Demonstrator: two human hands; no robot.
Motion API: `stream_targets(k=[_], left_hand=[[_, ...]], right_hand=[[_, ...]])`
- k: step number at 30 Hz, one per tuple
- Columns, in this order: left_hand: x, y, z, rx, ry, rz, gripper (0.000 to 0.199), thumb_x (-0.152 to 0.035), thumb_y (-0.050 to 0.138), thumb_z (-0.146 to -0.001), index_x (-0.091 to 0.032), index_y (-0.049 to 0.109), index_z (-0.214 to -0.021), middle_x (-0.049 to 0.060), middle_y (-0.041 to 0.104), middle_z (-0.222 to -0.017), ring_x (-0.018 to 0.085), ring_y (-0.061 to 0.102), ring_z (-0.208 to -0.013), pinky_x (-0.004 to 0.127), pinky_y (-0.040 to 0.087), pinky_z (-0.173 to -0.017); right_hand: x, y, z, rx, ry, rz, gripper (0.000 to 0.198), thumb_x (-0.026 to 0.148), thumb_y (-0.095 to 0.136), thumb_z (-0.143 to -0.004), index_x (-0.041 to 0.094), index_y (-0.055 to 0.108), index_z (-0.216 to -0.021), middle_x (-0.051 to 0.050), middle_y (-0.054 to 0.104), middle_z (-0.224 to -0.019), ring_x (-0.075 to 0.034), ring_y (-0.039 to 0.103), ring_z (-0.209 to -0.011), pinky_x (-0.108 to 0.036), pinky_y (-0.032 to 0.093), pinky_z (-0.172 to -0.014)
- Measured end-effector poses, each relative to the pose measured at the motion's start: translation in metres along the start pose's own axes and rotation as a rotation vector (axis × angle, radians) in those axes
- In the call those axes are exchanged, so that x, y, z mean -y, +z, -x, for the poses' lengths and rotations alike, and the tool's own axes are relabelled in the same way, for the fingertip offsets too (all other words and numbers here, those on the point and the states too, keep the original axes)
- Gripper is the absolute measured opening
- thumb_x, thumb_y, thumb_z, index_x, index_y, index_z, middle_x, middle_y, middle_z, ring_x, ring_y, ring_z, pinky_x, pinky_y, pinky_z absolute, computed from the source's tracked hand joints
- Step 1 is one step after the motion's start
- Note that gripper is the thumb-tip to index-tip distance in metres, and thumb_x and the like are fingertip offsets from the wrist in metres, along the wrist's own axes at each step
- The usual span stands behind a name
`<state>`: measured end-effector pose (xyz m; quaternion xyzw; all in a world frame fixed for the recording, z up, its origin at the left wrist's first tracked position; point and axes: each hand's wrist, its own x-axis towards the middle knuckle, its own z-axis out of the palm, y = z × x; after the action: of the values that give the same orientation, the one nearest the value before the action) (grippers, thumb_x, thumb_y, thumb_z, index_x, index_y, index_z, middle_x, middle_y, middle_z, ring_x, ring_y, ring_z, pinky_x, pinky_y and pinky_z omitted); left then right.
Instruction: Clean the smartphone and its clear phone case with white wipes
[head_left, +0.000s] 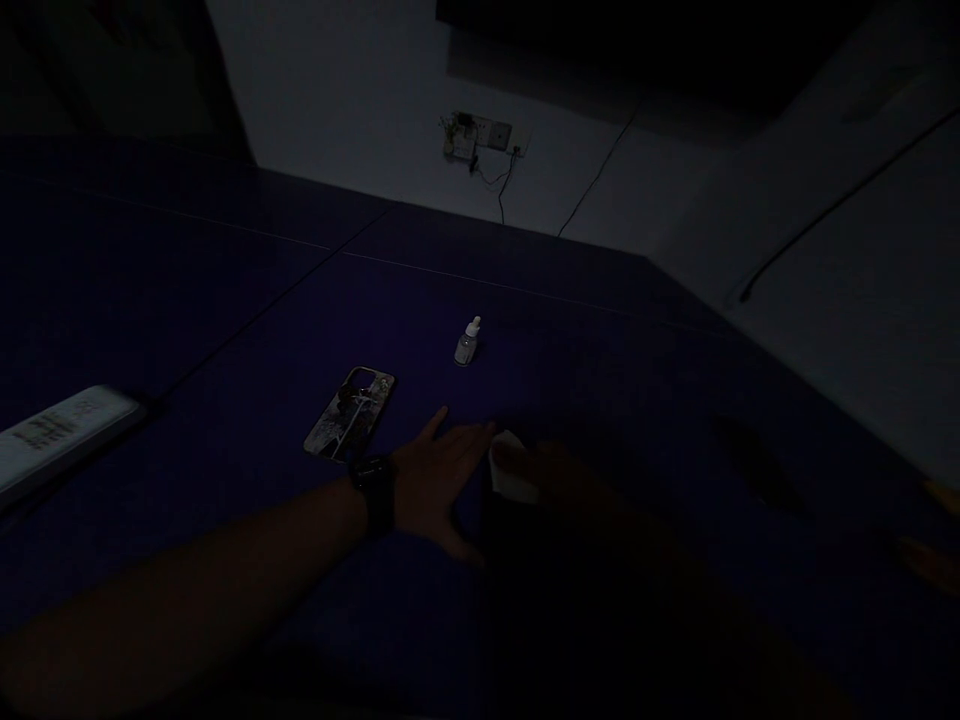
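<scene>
My left hand (439, 480), with a dark watch (373, 490) on its wrist, is stretched out with the fingers spread, low over the blue surface. Beside its fingertips, my right hand (559, 475) is closed on a small white piece (514, 485), perhaps cloth or paper. Deep shadow hides most of the right hand and arm. A very dark area with a straight left edge lies below the white piece; I cannot tell what it is. Left of my left hand lies a patterned phone case (350, 415). Farther off stands a small dropper bottle (466, 345) with a white top.
A white power strip (64, 435) lies at the far left, its dark cord running toward the wall. Wall sockets (491, 135) hold plugs and hanging cables. A dim dark object (754, 460) lies to the right on the blue surface (247, 400). The room is very dark.
</scene>
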<state>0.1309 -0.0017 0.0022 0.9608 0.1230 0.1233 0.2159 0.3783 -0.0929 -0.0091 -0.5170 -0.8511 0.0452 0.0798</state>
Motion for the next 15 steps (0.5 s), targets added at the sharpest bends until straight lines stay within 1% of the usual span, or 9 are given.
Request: stream_targets(k=[2,4,7,11,15], left_hand=[[-0.001,-0.001,0.0,0.002,-0.004,-0.011,0.139,-0.082,0.07,-0.059,-0.008,0.006,-0.158,0.03,0.031,-0.158,0.045,0.033,-0.146,0.067,-0.001,-0.12],[-0.001,-0.001,0.001,0.008,-0.002,-0.021,0.139,-0.084,0.068,-0.06,-0.009,0.004,-0.159,0.03,0.031,-0.158,0.044,0.033,-0.146,0.067,0.0,-0.12],[0.0,0.0,0.001,0.006,0.008,-0.026,0.141,-0.088,0.066,-0.06,-0.008,0.004,-0.158,0.03,0.031,-0.158,0.044,0.034,-0.146,0.067,-0.002,-0.12],[0.001,0.003,0.003,-0.003,0.023,-0.046,0.147,-0.093,0.064,-0.054,-0.008,0.005,-0.158,0.03,0.029,-0.159,0.047,0.033,-0.145,0.069,-0.004,-0.119],[-0.002,0.003,0.002,-0.001,0.007,-0.078,0.149,-0.094,0.063,-0.052,-0.007,0.006,-0.158,0.031,0.029,-0.158,0.048,0.031,-0.145,0.07,-0.002,-0.118]], right_hand=[[-0.005,-0.006,-0.008,0.014,0.023,-0.007,0.066,0.002,0.043,-0.084,0.022,0.051,-0.146,-0.011,0.067,-0.131,-0.02,0.062,-0.087,-0.035,0.052,-0.079],[-0.003,-0.009,-0.007,0.027,0.036,-0.031,0.069,0.002,0.042,-0.082,0.02,0.05,-0.148,-0.013,0.063,-0.137,-0.02,0.061,-0.091,-0.036,0.051,-0.082],[0.009,-0.008,0.005,0.06,0.061,-0.098,0.068,0.004,0.042,-0.083,0.021,0.049,-0.149,-0.013,0.064,-0.134,-0.021,0.062,-0.093,-0.035,0.052,-0.082],[0.017,-0.001,0.019,0.036,0.113,-0.158,0.068,0.005,0.042,-0.084,0.023,0.047,-0.15,-0.012,0.069,-0.122,-0.02,0.063,-0.087,-0.033,0.053,-0.077],[0.016,0.0,0.015,0.015,0.066,-0.164,0.064,0.007,0.042,-0.087,0.023,0.049,-0.148,-0.012,0.065,-0.134,-0.021,0.063,-0.097,-0.036,0.053,-0.083]])
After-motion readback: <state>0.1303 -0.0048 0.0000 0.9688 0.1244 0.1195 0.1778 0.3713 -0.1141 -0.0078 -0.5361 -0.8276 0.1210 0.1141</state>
